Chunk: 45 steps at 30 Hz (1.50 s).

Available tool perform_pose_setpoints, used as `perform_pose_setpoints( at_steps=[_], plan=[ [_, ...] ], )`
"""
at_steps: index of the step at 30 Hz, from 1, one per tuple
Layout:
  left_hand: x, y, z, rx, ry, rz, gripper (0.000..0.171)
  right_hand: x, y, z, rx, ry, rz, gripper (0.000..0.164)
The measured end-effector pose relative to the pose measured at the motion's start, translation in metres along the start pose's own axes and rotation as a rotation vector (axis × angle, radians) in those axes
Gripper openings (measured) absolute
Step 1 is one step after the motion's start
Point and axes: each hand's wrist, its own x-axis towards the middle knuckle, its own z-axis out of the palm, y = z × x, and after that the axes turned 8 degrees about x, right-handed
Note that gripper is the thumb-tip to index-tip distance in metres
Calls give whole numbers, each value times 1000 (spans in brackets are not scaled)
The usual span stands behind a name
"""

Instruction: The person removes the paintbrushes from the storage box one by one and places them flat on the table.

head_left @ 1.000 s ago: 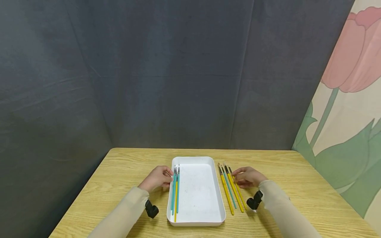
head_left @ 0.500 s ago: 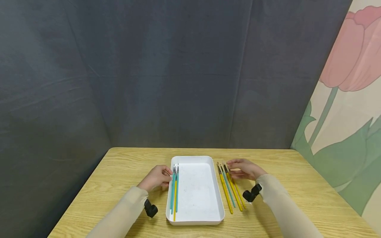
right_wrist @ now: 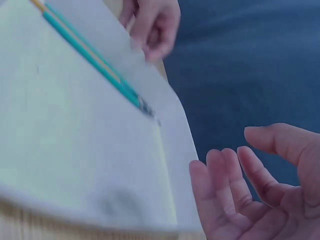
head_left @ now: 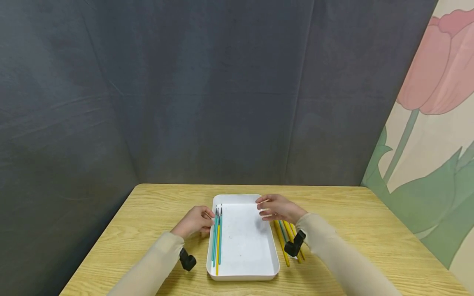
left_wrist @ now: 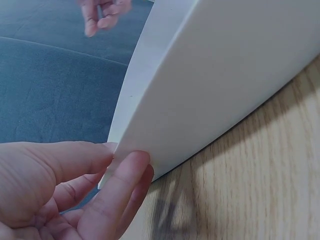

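A white rectangular tray rests on the table. My left hand pinches its left rim, thumb and fingers on either side of the wall in the left wrist view. Along the tray's left side lie several thin paintbrushes, teal and yellow, bristles pointing away from me. My right hand hovers over the tray's right rim near the far corner, fingers spread and holding nothing; the right wrist view shows its bare palm. Beneath that forearm, more yellow and teal paintbrushes lie on the table, their bristle ends hidden.
The wooden table extends to both sides of the tray. Behind it hangs a dark grey curtain. A cloth with a pink tulip print hangs at the right.
My right hand has moved left, from beside the loose paintbrushes, across them to above the tray's right rim. My left hand stays at the left rim; the brushes lie as before.
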Motion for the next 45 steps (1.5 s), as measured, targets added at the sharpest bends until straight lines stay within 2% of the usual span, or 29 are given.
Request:
perform_pose_setpoints(
  at_steps=[5,13,24,36,45],
  plan=[
    [-1,1,-1,-8,-7,7,16,6,-10,26,-28,-24,12,29],
    [0,-2,0,-20,-10,-6,16,22,-19,55,-87,-1,39,25],
    [2,-2,0,-24,-2,-17,16,39,-11,88,-126,13,111,29],
    [2,-2,1,-14,-11,-11,16,54,11,111,-138,25,151,20],
    [1,0,-1,-14,-17,-2,15,62,19,120,-193,89,147,11]
  ],
)
